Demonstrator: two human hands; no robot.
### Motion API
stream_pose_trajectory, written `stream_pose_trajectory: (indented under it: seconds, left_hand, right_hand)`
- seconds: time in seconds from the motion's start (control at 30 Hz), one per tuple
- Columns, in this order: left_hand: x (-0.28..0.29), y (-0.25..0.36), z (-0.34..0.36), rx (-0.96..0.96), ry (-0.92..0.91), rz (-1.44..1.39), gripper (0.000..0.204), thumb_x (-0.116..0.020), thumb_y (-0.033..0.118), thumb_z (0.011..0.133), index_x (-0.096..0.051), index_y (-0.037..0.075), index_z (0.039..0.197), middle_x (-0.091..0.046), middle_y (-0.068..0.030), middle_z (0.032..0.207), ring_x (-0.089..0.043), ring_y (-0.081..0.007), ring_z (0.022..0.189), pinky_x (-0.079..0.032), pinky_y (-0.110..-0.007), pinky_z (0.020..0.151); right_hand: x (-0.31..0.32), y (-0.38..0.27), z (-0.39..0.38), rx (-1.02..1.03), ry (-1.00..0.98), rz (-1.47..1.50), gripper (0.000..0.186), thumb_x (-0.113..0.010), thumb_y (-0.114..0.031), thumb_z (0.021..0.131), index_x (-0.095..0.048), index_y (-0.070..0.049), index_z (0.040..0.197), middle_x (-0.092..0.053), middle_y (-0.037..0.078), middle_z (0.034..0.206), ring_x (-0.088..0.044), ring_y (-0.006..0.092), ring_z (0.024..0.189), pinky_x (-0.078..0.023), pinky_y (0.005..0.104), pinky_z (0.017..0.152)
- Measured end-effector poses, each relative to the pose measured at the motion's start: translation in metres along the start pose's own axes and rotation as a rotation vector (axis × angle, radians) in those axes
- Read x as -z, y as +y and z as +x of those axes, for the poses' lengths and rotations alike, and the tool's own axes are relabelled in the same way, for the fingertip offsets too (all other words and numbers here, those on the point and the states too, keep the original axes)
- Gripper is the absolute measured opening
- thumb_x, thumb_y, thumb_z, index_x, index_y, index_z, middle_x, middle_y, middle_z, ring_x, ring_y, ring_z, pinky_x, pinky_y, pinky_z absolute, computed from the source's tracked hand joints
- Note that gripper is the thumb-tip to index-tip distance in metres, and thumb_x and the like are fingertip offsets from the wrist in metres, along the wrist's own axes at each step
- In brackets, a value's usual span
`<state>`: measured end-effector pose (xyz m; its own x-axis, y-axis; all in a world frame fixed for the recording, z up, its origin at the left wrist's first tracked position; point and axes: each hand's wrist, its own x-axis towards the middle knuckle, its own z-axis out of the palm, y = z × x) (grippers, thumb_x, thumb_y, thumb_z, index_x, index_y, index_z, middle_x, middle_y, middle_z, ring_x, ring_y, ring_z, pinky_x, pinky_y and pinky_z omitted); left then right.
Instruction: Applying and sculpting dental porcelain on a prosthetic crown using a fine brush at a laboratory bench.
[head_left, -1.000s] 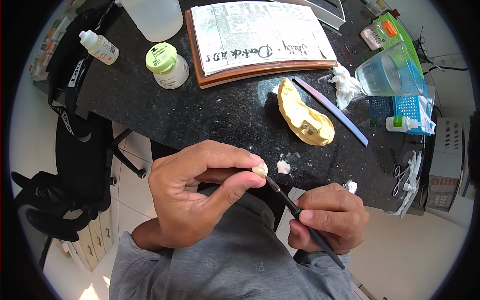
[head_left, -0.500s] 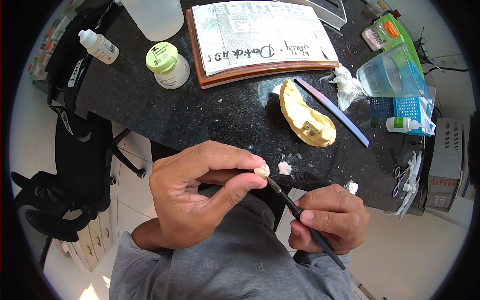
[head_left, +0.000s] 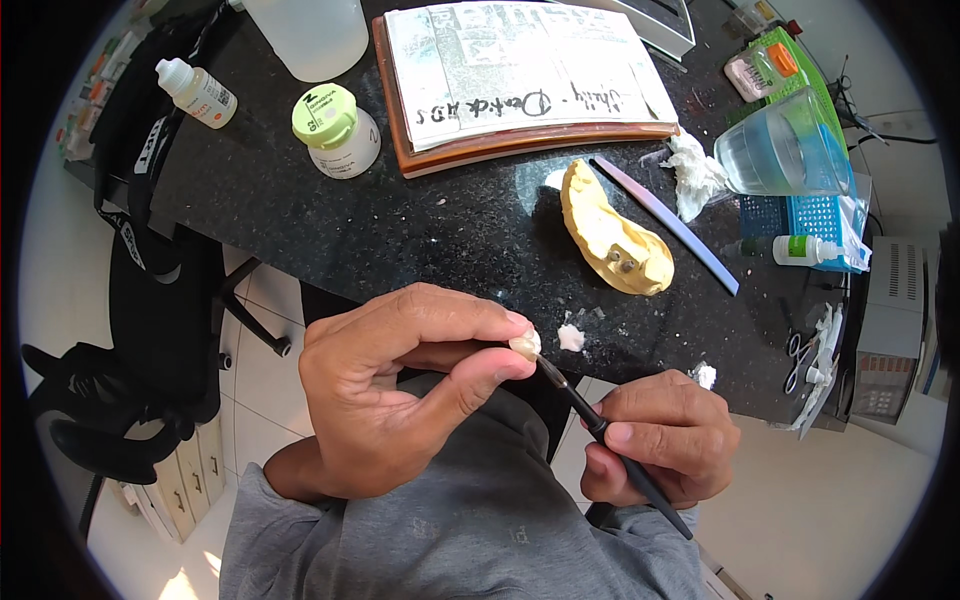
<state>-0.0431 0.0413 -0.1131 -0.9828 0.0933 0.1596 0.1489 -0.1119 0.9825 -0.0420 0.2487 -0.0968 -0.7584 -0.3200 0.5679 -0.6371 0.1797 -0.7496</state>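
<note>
Between the thumb and fingertips of my left hand [head_left: 395, 385] is a small ivory dental crown [head_left: 526, 344]. My right hand [head_left: 665, 438] grips a thin black-handled brush [head_left: 588, 412] like a pen, its tip touching the crown's right edge or very close to it. Beyond the hands, a yellow plaster dental model [head_left: 612, 240] lies on the dark counter, with two grey stumps on its near part. Just past the crown sits a small patch of white material [head_left: 571, 338] on the counter. A pink-to-blue nail file [head_left: 665, 222] lies right of the model.
A brown-framed pad [head_left: 405, 150] with papers lies at the back. Left of it stand a green-lidded jar [head_left: 340, 145], a dropper bottle [head_left: 198, 94] and a cloudy plastic container [head_left: 308, 40]. On the right are a glass of water [head_left: 765, 150], crumpled tissue [head_left: 692, 178], a blue basket [head_left: 815, 222] and scissors [head_left: 796, 360].
Almost nothing differs. The brush tip has shifted very slightly against the crown, and both hands hold nearly the same pose.
</note>
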Motion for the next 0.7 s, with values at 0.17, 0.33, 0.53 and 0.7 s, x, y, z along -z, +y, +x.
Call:
stream_pose_trajectory:
  seconds: [0.17,0.33,0.53,0.7]
  left_hand:
    - [-0.0003,0.0002,0.0,-0.003,0.005,0.005,0.018,-0.071,0.001,0.087,-0.063,-0.008,0.101,-0.067,-0.0213,0.097,-0.071,-0.0222,0.083,-0.063,-0.031,0.072]
    - [-0.0001,-0.0009,0.0001,-0.005,0.005,0.0,0.018,-0.071,0.001,0.087,-0.064,-0.008,0.101,-0.067,-0.0212,0.097,-0.071,-0.0221,0.083,-0.063,-0.031,0.072]
    - [0.0002,-0.001,0.0006,-0.023,0.003,0.005,0.018,-0.071,0.0,0.087,-0.064,-0.007,0.101,-0.067,-0.0213,0.097,-0.071,-0.022,0.083,-0.063,-0.031,0.073]
    - [0.0001,-0.0002,0.0004,-0.014,0.003,0.006,0.018,-0.071,0.0,0.087,-0.064,-0.007,0.102,-0.067,-0.0214,0.097,-0.071,-0.0222,0.083,-0.063,-0.031,0.072]
  right_hand:
    - [0.0,0.0012,-0.0006,0.0,-0.011,0.011,0.031,-0.085,0.001,0.067,-0.068,-0.001,0.093,-0.069,0.013,0.076,-0.069,0.0191,0.064,-0.056,0.0251,0.051]
    - [0.001,0.001,-0.0002,0.003,-0.023,0.005,0.031,-0.085,0.0,0.067,-0.068,-0.001,0.093,-0.069,0.014,0.076,-0.069,0.0195,0.064,-0.056,0.0252,0.051]
    - [0.0011,0.0013,-0.0002,0.008,-0.026,0.008,0.031,-0.085,0.001,0.068,-0.067,0.0,0.094,-0.068,0.014,0.076,-0.07,0.0197,0.064,-0.056,0.0256,0.051]
    - [0.0024,0.0017,0.0001,0.008,-0.036,0.011,0.032,-0.085,0.001,0.068,-0.067,0.0,0.094,-0.069,0.014,0.078,-0.07,0.0203,0.065,-0.057,0.026,0.052]
